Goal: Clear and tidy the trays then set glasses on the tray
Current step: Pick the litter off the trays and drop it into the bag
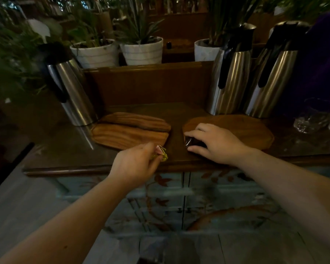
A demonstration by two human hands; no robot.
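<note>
Two wooden trays lie on the dark counter: the left tray (122, 135), with another wooden piece (133, 121) resting on its far half, and the rounder right tray (246, 128). My left hand (135, 164) hovers at the counter's front edge, pinching a small yellow and pink wrapper (162, 153). My right hand (215, 142) rests on the right tray's near-left corner, fingers closed over a dark shiny wrapper (191, 142). Clear glasses (312, 119) stand at the far right of the counter, partly cut off.
One steel thermos jug (72, 92) stands left of the trays; two more (231, 73) (274, 77) stand behind the right tray. White plant pots (141, 50) line the ledge behind. The cabinet front (179, 202) below is painted with leaves.
</note>
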